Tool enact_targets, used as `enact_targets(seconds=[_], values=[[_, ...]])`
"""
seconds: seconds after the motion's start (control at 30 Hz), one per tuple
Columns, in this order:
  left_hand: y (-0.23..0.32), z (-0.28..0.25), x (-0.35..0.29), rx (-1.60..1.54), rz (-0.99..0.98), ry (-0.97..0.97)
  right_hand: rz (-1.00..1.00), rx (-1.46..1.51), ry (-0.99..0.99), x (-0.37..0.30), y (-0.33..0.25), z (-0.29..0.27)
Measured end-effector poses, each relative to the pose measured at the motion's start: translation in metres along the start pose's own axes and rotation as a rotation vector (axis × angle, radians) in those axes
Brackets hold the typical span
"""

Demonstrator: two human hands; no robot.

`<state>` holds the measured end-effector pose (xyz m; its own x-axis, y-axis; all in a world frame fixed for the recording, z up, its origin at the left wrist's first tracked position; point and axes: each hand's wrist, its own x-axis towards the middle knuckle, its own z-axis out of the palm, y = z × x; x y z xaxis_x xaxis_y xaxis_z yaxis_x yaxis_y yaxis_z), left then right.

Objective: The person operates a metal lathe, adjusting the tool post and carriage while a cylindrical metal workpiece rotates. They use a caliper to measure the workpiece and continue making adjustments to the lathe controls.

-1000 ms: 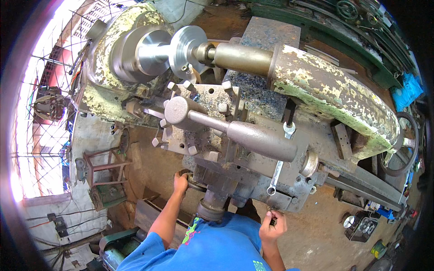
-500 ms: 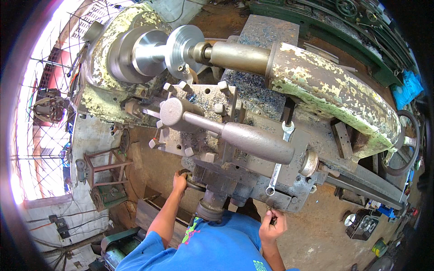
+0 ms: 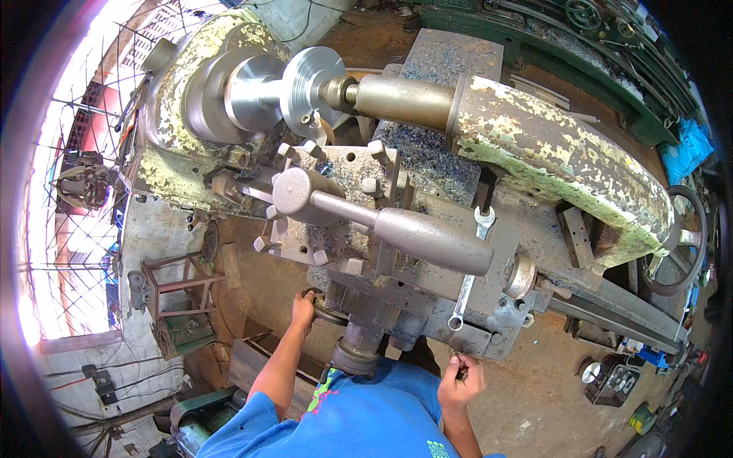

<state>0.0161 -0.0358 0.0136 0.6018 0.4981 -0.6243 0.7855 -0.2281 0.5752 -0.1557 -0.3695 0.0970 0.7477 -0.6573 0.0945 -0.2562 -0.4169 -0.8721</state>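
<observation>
1. My left hand (image 3: pixel 304 308) is curled round the rim of a dark wheel (image 3: pixel 330 319), which sits just to its right on the front of the machine.
2. My right hand (image 3: pixel 461 379) has its fingers bent in toward the thumb, near the machine's front corner; I cannot tell what it pinches there.
3. Just above my right hand, a wrench (image 3: pixel 466 284) lies on the machine, its ring end nearer to me.
4. Between my hands and farther off, a thick lever (image 3: pixel 437 243) slants across the tool block (image 3: pixel 353 172), which has square-headed bolts about its edges.
5. Well beyond my left hand, a shiny metal disc (image 3: pixel 311 85) stands on edge, with a cutting tool (image 3: pixel 324 131) close by its near side; I cannot tell whether they touch.
6. Far up and right of my right hand runs a paint-chipped casting (image 3: pixel 557 145).
</observation>
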Motion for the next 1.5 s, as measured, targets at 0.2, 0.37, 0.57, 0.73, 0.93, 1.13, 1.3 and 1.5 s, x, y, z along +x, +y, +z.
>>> enact_targets(seconds=[0.2, 0.37, 0.57, 0.73, 0.93, 1.13, 1.3, 1.5], values=[[-0.008, -0.002, 0.011, -0.010, 0.000, 0.012, -0.014, 0.003, 0.006, -0.001, 0.002, 0.001], [-0.004, -0.002, 0.006, -0.025, -0.001, -0.003, -0.027, 0.032, 0.012, -0.002, 0.006, 0.002], [0.003, -0.003, 0.001, -0.047, 0.010, -0.064, -0.032, -0.001, -0.004, -0.002, 0.006, 0.000], [-0.006, -0.007, 0.012, -0.004, 0.002, -0.079, -0.035, 0.004, 0.006, -0.002, 0.004, 0.000], [-0.019, -0.007, 0.027, -0.091, 0.001, -0.101, -0.012, 0.019, 0.032, -0.003, 0.004, 0.002], [-0.019, -0.009, 0.029, -0.115, -0.042, -0.160, -0.007, 0.030, 0.048, -0.002, 0.003, 0.003], [-0.020, -0.010, 0.029, -0.126, -0.049, -0.160, -0.015, 0.040, 0.041, -0.002, 0.001, 0.002], [-0.020, -0.009, 0.032, -0.120, 0.023, -0.151, 0.002, 0.035, 0.049, -0.003, 0.000, 0.002]])
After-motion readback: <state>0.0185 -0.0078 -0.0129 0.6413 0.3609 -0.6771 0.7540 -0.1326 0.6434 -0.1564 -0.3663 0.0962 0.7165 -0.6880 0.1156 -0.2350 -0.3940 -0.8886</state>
